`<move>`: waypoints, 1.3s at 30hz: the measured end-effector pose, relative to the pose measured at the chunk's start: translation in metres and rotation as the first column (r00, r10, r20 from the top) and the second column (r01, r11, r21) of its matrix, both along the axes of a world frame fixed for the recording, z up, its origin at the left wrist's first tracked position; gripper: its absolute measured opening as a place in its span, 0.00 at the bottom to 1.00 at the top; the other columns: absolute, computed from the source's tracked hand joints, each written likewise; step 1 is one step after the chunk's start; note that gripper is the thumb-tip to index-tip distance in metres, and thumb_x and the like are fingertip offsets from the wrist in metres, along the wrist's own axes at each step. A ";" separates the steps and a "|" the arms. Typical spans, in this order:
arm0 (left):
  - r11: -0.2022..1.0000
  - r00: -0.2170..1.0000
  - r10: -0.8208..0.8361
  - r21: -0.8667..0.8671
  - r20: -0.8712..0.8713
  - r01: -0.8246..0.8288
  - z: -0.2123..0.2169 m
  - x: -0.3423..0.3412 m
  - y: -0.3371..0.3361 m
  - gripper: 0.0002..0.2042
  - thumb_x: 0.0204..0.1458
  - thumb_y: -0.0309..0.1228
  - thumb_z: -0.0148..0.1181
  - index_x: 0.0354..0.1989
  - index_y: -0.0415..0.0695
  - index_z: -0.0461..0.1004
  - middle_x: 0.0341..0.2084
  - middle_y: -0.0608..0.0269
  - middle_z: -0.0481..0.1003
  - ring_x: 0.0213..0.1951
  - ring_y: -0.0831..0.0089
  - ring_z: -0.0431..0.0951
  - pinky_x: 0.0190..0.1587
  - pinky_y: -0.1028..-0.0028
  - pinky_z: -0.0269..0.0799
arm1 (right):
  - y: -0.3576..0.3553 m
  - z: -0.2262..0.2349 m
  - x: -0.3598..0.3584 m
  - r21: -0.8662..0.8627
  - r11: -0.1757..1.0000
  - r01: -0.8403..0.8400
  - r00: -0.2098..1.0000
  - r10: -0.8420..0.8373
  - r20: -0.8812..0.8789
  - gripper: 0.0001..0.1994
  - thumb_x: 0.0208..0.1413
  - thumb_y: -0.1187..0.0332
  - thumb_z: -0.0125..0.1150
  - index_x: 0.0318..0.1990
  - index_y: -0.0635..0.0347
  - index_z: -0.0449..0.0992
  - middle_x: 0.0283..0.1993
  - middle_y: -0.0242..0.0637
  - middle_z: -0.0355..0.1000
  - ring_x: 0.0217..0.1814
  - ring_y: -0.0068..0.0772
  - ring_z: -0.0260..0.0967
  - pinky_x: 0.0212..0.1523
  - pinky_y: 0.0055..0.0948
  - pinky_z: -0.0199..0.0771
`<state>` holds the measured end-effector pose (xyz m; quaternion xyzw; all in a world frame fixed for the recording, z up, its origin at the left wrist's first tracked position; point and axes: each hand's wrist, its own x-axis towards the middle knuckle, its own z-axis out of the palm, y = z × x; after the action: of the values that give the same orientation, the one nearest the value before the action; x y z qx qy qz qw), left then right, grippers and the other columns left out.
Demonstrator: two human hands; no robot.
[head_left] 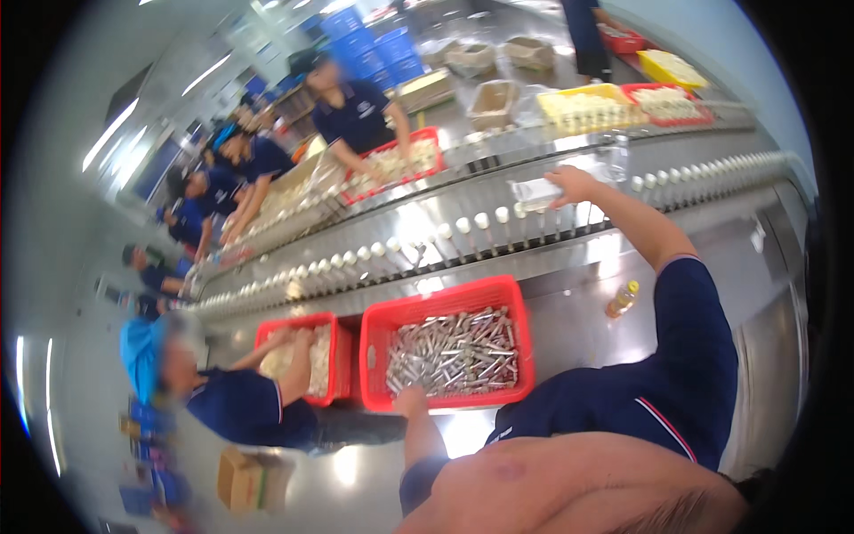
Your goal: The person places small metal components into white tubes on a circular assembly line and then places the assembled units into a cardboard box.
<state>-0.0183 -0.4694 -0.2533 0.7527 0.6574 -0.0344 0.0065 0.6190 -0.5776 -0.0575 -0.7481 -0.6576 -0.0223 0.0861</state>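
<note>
My right hand (574, 185) reaches out over the conveyor line, its fingers closed on the near end of a clear, shiny, boxy object (534, 193) whose kind I cannot make out. Just below it runs a row of upright pegs with white rounded tops (482, 219). My left hand (411, 400) is at the near rim of a red plastic basket (525, 343), against the heap of silvery metal rod-like parts (454, 351) inside. Its fingers are small and blurred, so their grip does not show.
A co-worker (249, 400) at my left has both hands in a red basket (340, 356) of pale pieces. A small bottle (622, 299) with a yellow cap stands on the steel table at right. Across the line, other workers handle pale pieces; yellow (583, 93) and red baskets sit there.
</note>
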 end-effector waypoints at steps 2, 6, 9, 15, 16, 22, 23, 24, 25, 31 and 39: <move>0.998 0.998 -0.028 0.054 0.047 0.025 0.004 0.009 0.001 0.19 0.45 0.44 0.47 0.25 0.42 0.79 0.23 0.51 0.77 0.28 0.55 0.78 0.33 0.60 0.69 | -0.018 -0.011 0.025 0.064 0.998 -0.019 0.999 0.021 -0.031 0.42 0.35 0.40 0.64 0.52 0.64 0.66 0.45 0.50 0.66 0.48 0.53 0.64 0.47 0.43 0.65; 0.993 0.992 0.021 0.117 0.125 -0.036 0.000 0.000 -0.001 0.17 0.42 0.43 0.50 0.22 0.41 0.79 0.19 0.50 0.76 0.25 0.54 0.77 0.32 0.60 0.69 | -0.006 0.004 0.024 0.107 0.992 -0.060 0.997 0.064 -0.031 0.41 0.34 0.36 0.63 0.49 0.64 0.67 0.43 0.51 0.67 0.46 0.54 0.66 0.46 0.43 0.66; 0.993 0.991 0.109 0.028 0.075 -0.111 -0.021 -0.010 0.006 0.16 0.42 0.41 0.51 0.22 0.41 0.79 0.19 0.50 0.76 0.25 0.54 0.77 0.31 0.60 0.68 | 0.013 0.008 0.000 0.161 0.986 -0.040 0.999 0.044 -0.022 0.41 0.36 0.36 0.61 0.50 0.64 0.66 0.43 0.49 0.67 0.47 0.52 0.65 0.46 0.43 0.66; 0.985 0.992 0.032 0.163 0.119 -0.051 -0.027 -0.003 0.003 0.16 0.42 0.40 0.51 0.22 0.41 0.79 0.19 0.51 0.77 0.25 0.54 0.76 0.32 0.60 0.67 | 0.000 0.002 -0.011 0.000 1.000 0.015 0.999 -0.015 0.031 0.38 0.36 0.36 0.61 0.47 0.58 0.68 0.44 0.44 0.66 0.50 0.45 0.64 0.49 0.40 0.62; 0.983 0.993 0.023 0.179 0.118 -0.044 -0.027 -0.004 0.005 0.16 0.42 0.40 0.51 0.21 0.41 0.79 0.19 0.51 0.77 0.25 0.54 0.76 0.32 0.60 0.67 | -0.005 0.004 -0.008 -0.027 0.999 0.026 0.999 -0.025 0.031 0.38 0.36 0.36 0.61 0.48 0.58 0.68 0.44 0.44 0.66 0.50 0.45 0.64 0.50 0.40 0.62; 0.993 0.989 -0.002 0.116 0.149 -0.016 -0.011 0.006 0.001 0.15 0.42 0.39 0.51 0.22 0.41 0.79 0.20 0.52 0.77 0.26 0.55 0.76 0.34 0.60 0.66 | -0.036 0.010 0.014 -0.063 0.995 0.075 0.997 -0.076 -0.002 0.40 0.34 0.36 0.63 0.51 0.58 0.67 0.45 0.45 0.66 0.49 0.47 0.64 0.48 0.41 0.64; 0.995 0.989 0.017 0.095 0.147 -0.031 -0.013 0.006 0.003 0.15 0.41 0.40 0.51 0.22 0.42 0.79 0.21 0.51 0.77 0.27 0.55 0.76 0.34 0.60 0.66 | -0.038 0.014 0.017 -0.090 0.992 0.083 0.996 -0.084 -0.010 0.41 0.34 0.37 0.63 0.51 0.59 0.67 0.45 0.45 0.66 0.49 0.48 0.64 0.48 0.41 0.64; 0.996 0.989 0.027 0.078 0.146 -0.038 -0.013 0.010 0.008 0.15 0.41 0.40 0.51 0.22 0.42 0.79 0.22 0.51 0.77 0.28 0.55 0.76 0.34 0.60 0.66 | -0.041 0.017 0.026 -0.077 0.994 0.083 0.996 -0.084 -0.009 0.39 0.33 0.38 0.64 0.49 0.60 0.68 0.44 0.47 0.67 0.48 0.49 0.66 0.47 0.42 0.66; 0.996 0.989 0.011 0.082 0.147 -0.023 -0.013 0.010 0.011 0.15 0.41 0.40 0.51 0.22 0.42 0.79 0.22 0.51 0.77 0.28 0.55 0.76 0.34 0.60 0.66 | -0.043 0.018 0.031 -0.073 0.992 0.099 0.995 -0.100 -0.008 0.39 0.33 0.38 0.64 0.49 0.60 0.68 0.44 0.47 0.67 0.48 0.49 0.66 0.47 0.42 0.66; 0.995 0.995 0.097 0.021 0.020 -0.098 -0.002 -0.021 -0.006 0.19 0.43 0.45 0.51 0.26 0.42 0.80 0.25 0.53 0.78 0.31 0.57 0.78 0.35 0.59 0.68 | 0.015 0.026 0.003 0.025 0.997 0.071 0.997 -0.070 -0.025 0.38 0.34 0.38 0.64 0.46 0.62 0.70 0.42 0.49 0.69 0.46 0.51 0.68 0.45 0.44 0.68; 0.970 0.993 0.112 -0.222 0.032 -0.102 0.037 0.033 -0.002 0.25 0.46 0.50 0.44 0.34 0.42 0.79 0.33 0.49 0.78 0.38 0.56 0.78 0.42 0.62 0.71 | -0.009 -0.005 0.000 0.126 0.992 -0.003 0.992 0.018 -0.121 0.41 0.33 0.44 0.68 0.53 0.65 0.67 0.52 0.50 0.65 0.57 0.51 0.59 0.58 0.42 0.57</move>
<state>0.0146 -0.4717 -0.2159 0.7113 0.6890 -0.0901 0.1062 0.6188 -0.5869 -0.0627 -0.7376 -0.6525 -0.0175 0.1730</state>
